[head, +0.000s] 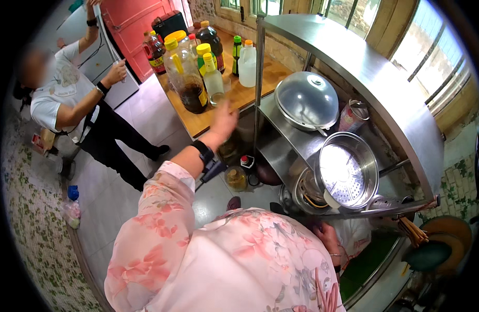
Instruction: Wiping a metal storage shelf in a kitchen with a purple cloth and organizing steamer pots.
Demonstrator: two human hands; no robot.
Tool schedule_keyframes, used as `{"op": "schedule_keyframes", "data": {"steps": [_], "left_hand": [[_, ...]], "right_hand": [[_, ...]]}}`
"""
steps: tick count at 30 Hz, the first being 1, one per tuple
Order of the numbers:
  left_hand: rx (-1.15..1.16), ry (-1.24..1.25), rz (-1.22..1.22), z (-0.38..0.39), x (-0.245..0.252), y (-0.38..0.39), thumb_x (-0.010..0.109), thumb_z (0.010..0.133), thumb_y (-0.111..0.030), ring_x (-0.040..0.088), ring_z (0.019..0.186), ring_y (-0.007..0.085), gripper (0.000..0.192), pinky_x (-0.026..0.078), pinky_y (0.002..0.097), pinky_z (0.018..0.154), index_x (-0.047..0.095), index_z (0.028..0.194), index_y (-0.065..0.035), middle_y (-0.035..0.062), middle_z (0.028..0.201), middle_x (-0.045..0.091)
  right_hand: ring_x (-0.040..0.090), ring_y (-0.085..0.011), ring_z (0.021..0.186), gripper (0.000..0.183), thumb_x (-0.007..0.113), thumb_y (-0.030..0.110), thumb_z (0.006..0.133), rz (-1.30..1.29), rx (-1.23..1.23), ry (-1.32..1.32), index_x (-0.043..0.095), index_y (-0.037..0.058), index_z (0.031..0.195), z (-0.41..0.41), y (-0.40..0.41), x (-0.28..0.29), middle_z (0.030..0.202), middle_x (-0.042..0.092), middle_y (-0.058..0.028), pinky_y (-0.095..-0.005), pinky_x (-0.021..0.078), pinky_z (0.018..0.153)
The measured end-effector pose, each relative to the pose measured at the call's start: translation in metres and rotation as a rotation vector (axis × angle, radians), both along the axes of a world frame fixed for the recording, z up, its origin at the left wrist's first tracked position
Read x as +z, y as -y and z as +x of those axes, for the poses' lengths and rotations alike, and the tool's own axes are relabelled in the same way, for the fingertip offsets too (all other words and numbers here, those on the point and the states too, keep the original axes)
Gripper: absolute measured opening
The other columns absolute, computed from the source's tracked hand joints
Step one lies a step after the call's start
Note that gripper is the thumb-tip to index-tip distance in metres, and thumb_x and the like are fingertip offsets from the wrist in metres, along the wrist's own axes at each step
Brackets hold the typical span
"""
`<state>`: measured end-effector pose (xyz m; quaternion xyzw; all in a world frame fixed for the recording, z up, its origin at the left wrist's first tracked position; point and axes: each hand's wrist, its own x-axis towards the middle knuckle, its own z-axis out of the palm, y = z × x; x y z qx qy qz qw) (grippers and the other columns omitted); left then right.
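My left hand reaches over the wooden table's edge, beside a clear glass bottle with a yellow cap; its fingers are blurred, and whether they touch the bottle cannot be told. Just left of that bottle stands a large clear jar of dark liquid with a yellow lid. A white plastic jug with an orange cap and a dark bottle with a green cap stand farther back. My right hand is low at my right side, under the steel shelf's front edge, with its fingers partly hidden near a white plastic bag.
A steel rack on the right holds a lidded wok and a steamer pot. Bottles, including an amber jar, stand on the floor. Another person stands at the left by a white refrigerator.
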<state>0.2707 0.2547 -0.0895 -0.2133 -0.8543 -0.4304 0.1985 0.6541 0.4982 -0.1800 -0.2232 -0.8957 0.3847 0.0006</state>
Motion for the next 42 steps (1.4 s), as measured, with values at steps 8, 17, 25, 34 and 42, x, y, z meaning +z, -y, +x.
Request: {"op": "schedule_keyframes", "data": {"steps": [8,17,25,34,42], "left_hand": [[0.101,-0.227,0.173,-0.077,0.042,0.027,0.051,0.069,-0.016,0.034,0.105,0.0374,0.058,0.028,0.0376,0.089,0.026,0.116,0.0068,0.0264,0.112,0.035],[-0.401,-0.124,0.115,-0.025,0.007,-0.012,0.054,0.069,-0.013,0.049,0.086,0.0279,0.04,0.041,0.0333,0.072,0.042,0.106,-0.0023,0.0151,0.094,0.049],[-1.052,0.408,-0.252,0.047,-0.041,-0.04,0.054,0.074,-0.021,0.055,0.077,0.0263,0.035,0.043,0.0321,0.067,0.046,0.102,-0.0019,0.0165,0.091,0.053],[-0.73,1.345,0.419,0.0,-0.025,-0.088,0.051,0.078,-0.019,0.05,0.088,0.0207,0.055,0.041,0.0286,0.071,0.022,0.119,0.0014,0.0111,0.104,0.043],[-0.628,1.421,0.831,0.0,-0.022,-0.124,0.048,0.077,-0.01,0.053,0.077,0.023,0.024,0.046,0.0313,0.065,0.04,0.096,0.0036,0.0132,0.088,0.048]], "right_hand": [[0.05,-0.034,0.07,0.018,0.055,0.013,0.068,0.165,0.067,-0.077,0.052,0.0045,0.083,-0.032,0.029,0.042,0.077,0.052,-0.0161,-0.0376,0.0415,0.059],[0.05,-0.0318,0.067,0.018,0.051,0.015,0.074,0.09,-0.21,-0.064,0.051,0.0009,0.087,-0.05,0.043,0.076,0.074,0.053,-0.014,-0.0341,0.0396,0.059],[0.048,-0.0101,0.069,0.024,0.047,0.016,0.078,-0.376,-0.193,-0.143,0.051,-0.0009,0.095,-0.105,0.058,0.105,0.077,0.055,-0.0042,-0.0236,0.0388,0.063],[0.049,-0.007,0.075,0.022,0.046,0.012,0.078,-0.909,-0.429,-0.273,0.052,-0.0013,0.094,-0.13,0.071,0.121,0.085,0.054,-0.0008,-0.0194,0.0394,0.068],[0.048,-0.0061,0.073,0.021,0.048,0.01,0.077,-0.804,-0.47,-0.267,0.053,-0.0011,0.094,-0.107,0.078,0.108,0.083,0.055,0.0,-0.0187,0.0398,0.066]]}}
